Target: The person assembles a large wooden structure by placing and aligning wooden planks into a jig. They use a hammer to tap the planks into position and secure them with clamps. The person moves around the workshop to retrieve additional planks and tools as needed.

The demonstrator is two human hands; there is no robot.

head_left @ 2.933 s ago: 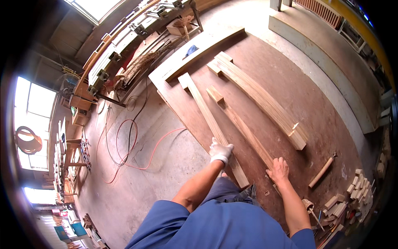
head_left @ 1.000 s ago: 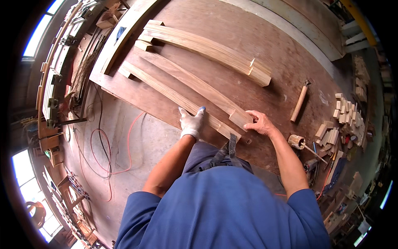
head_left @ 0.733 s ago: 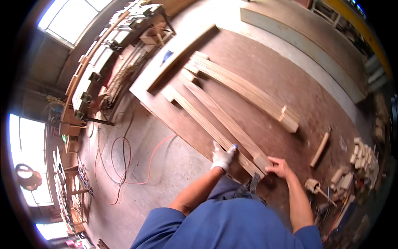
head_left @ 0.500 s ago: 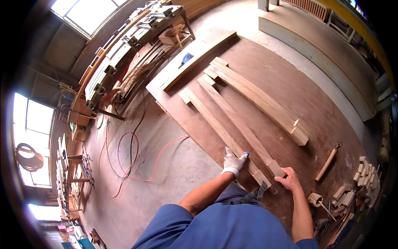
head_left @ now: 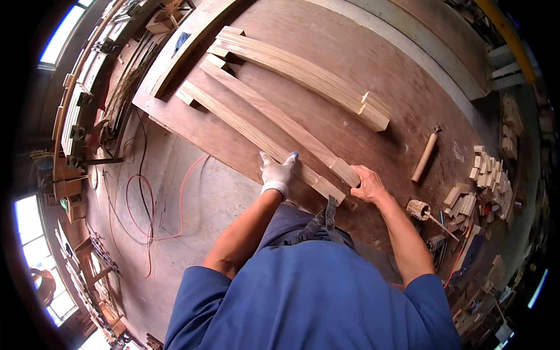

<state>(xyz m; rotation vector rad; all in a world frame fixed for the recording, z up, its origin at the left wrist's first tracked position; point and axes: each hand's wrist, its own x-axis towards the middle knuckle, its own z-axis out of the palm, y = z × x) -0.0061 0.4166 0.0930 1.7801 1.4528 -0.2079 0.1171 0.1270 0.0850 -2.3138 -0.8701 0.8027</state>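
Spreading away beyond both hands, the scuffed brown worktop is filling my remote view, and grey concrete floor is showing left of the grip, where a red hose is curling. Farther left, a long bench is standing near bright windows; right of the grip, a wooden-handled hammer is lying flat, and pale blocks are piling up beside it.

Now I'm turning to the timber: the bare right hand is grasping the near end of the middle beam, fingers curling round its edge. From that grip the beam is running diagonally along the worktop, its far end pointing ahead and left. To its left, the gloved left hand is resting on the near beam, thumb and fingers spreading; whether it's clenching the wood, I'm not managing to tell. That beam is running almost parallel, its near end lying between the hands. Ahead of the right hand, the far timber is slanting similarly.
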